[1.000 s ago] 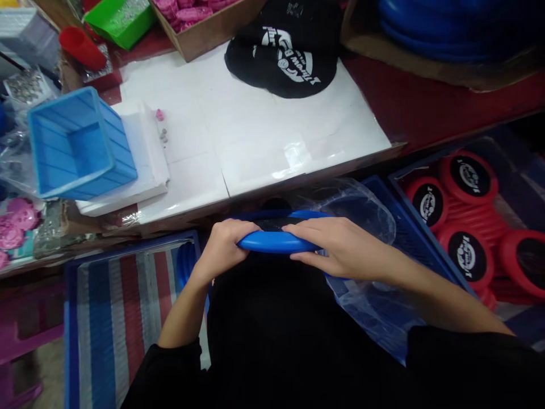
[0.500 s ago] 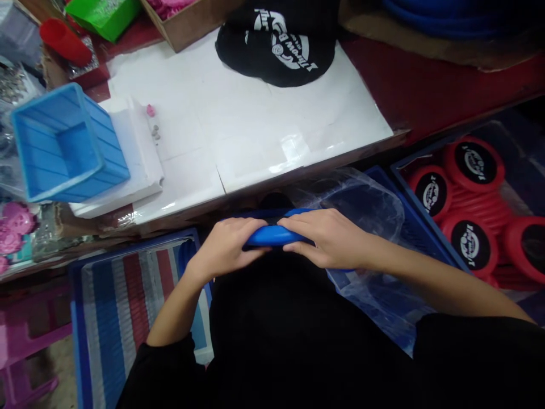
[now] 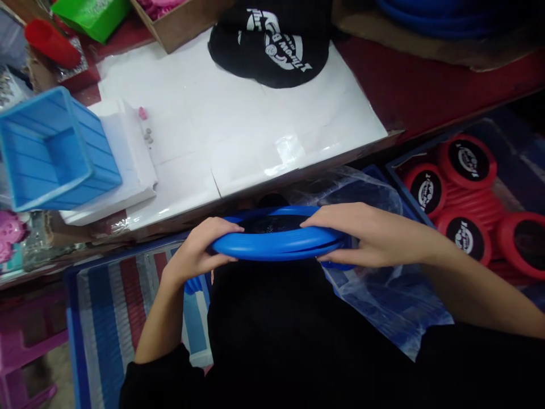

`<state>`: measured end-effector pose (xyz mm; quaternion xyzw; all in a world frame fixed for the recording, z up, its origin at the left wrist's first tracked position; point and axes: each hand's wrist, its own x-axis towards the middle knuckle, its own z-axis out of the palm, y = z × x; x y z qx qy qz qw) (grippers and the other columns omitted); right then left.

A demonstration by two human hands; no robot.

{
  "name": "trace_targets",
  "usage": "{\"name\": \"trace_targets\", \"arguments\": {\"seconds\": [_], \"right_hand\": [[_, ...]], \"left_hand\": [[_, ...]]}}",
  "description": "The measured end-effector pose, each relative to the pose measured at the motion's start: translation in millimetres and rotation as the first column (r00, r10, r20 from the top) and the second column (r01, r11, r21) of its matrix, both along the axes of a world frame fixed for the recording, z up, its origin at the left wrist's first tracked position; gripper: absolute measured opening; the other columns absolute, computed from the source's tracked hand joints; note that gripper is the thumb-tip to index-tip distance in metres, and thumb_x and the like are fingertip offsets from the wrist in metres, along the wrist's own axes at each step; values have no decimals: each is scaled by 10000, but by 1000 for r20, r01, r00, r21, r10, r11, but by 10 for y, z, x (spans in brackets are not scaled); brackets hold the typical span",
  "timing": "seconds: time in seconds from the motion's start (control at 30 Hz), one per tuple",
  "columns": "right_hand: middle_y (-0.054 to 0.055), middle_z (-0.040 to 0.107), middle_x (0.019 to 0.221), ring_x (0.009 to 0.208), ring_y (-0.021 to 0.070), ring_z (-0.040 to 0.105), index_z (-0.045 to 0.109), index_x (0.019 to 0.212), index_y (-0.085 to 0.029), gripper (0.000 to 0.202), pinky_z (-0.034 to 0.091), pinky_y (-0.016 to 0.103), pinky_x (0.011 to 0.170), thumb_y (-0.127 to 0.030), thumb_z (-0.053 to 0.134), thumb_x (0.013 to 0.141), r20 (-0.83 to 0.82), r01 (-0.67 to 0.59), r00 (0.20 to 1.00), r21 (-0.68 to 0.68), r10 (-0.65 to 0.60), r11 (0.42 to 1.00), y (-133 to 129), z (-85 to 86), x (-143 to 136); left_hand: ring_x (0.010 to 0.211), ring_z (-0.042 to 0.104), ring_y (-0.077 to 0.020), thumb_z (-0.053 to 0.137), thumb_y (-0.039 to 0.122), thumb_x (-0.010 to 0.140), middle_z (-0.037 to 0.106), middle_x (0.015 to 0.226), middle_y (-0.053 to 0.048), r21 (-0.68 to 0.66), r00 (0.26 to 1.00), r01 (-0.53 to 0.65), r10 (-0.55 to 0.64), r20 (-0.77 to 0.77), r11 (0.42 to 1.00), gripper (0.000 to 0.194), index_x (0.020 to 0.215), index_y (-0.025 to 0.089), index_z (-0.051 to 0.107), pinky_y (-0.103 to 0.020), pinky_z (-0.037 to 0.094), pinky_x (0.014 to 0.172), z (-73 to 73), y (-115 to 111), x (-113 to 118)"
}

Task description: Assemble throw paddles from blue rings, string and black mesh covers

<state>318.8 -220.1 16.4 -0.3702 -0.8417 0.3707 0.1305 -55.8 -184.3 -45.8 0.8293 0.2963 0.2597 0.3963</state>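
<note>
Blue disc (image 3: 272, 244), side edges gripped by left fingers (image 3: 219, 227) and right fingers (image 3: 332, 217), hangs near the tabletop's (image 3: 242, 125) edge.

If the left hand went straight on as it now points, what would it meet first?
The round blue plastic-looking disc that the left hand grips; beyond, probably the right hand, though depth is unclear.

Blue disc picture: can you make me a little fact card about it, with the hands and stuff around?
Left hand: grips one side of the blue disc
Right hand: grips the other side
Disc look: blue rim, dark middle, dark slit near the right hand
On the table: black printed cloth
Picture's right: red discs
</note>
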Motion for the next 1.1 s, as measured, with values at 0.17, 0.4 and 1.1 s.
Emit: {"name": "trace_targets", "arguments": {"seconds": [0.17, 0.4, 1.1], "right_hand": [[126, 785, 1200, 1035, 267, 763, 680, 1377, -172, 467, 572, 367, 900, -486, 667, 1032, -27, -6, 1000, 43, 7, 999, -23, -35, -150], [107, 776, 1258, 1076, 268, 755, 689, 1382, -207, 455, 577, 365, 891, -507, 664, 1041, 44, 5, 999, -137, 1, 991, -93, 179, -276], [129, 786, 1231, 1049, 274, 757, 682, 1400, -191, 482, 581, 376, 888, -519, 630, 1050, 50, -13, 999, -6, 13, 1000, -3, 139, -53]], "left_hand": [[962, 796, -254, 719, 582, 982, 807, 1120, -125, 213, 988, 103, -75, -136, 972, 583, 1387, 170, 644, -354, 628, 858, 135, -87, 401], [834, 798, -204, 625, 542, 1056, 811, 1010, -89, 398, 989, 150, -140, -53, 905, 468, 1347, 175, 610, -288, 611, 711, 125, -113, 618], [1014, 760, -296, 702, 508, 1002, 813, 1147, -141, 253, 978, 51, -100, 183, 966, 508, 1424, 228, 673, -489, 613, 894, -111, 106, 78]]}}
